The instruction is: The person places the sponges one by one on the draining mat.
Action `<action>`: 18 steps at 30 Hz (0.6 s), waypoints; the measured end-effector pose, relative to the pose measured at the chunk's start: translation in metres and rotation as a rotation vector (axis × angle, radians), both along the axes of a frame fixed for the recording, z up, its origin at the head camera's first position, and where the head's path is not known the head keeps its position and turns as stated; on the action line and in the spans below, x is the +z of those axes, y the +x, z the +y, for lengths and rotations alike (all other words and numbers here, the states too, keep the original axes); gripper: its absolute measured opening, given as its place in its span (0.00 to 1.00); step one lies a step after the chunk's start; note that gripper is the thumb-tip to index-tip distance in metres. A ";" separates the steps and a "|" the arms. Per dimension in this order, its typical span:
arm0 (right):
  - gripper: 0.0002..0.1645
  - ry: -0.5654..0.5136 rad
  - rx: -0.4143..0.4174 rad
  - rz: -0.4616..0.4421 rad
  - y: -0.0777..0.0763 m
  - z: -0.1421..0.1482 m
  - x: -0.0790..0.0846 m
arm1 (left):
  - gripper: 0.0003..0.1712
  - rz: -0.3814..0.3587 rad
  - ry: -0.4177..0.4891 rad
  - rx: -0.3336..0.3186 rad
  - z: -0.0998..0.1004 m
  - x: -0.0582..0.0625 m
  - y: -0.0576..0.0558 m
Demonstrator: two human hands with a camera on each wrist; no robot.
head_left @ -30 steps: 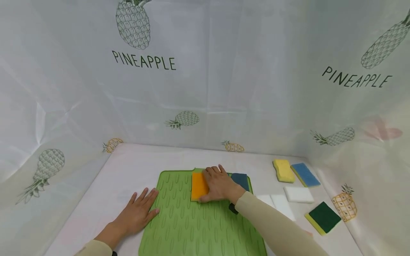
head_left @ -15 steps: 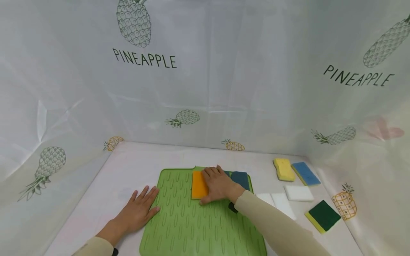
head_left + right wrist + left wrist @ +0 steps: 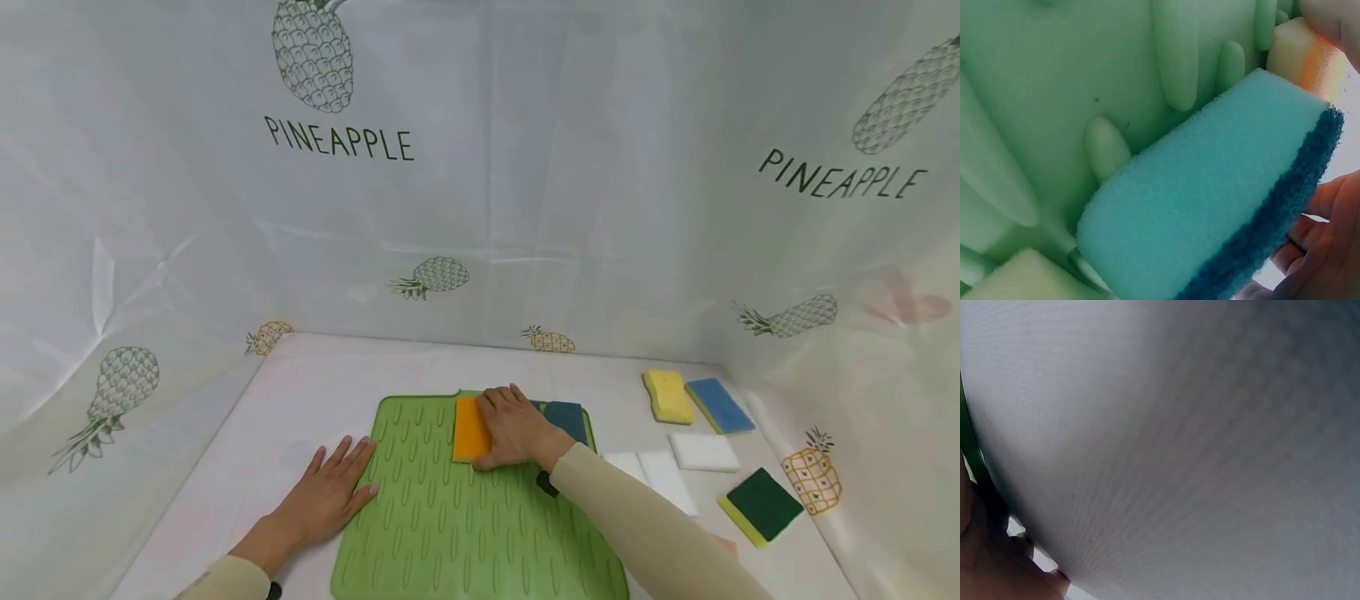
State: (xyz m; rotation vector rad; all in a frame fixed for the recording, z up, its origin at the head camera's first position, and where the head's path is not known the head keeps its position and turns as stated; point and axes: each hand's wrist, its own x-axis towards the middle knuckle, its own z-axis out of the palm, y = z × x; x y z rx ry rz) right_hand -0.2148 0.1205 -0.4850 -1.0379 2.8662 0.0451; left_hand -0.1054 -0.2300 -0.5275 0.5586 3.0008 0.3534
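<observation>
An orange-topped sponge (image 3: pixel 469 429) lies at the far edge of the ridged green mat (image 3: pixel 442 517). My right hand (image 3: pixel 516 429) grips it, fingers over its far side and thumb at its near edge, hiding its right half. The right wrist view shows the thumb (image 3: pixel 1332 22) right at this sponge's pale and orange layers. Close to the camera there stands a teal sponge (image 3: pixel 1191 194) with a dark blue scouring layer. A slate-blue sponge (image 3: pixel 565 421) shows right of the hand. My left hand (image 3: pixel 322 496) rests flat with spread fingers at the mat's left edge.
Right of the mat lie a yellow sponge (image 3: pixel 668 397), a blue-topped sponge (image 3: pixel 719 405), several white blocks, one of them a white sponge block (image 3: pixel 703 452), and a dark green-topped sponge (image 3: pixel 765 506). A pineapple-print sheet (image 3: pixel 480 192) stands behind the table.
The right thumb spreads slightly off the orange-topped sponge's near edge half a second ago and is back against it now. The left hand stays put; the whole view shifts slightly.
</observation>
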 end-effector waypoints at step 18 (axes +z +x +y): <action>0.69 -0.008 -0.013 0.004 0.000 0.013 0.011 | 0.42 0.023 -0.009 0.002 0.001 -0.003 0.000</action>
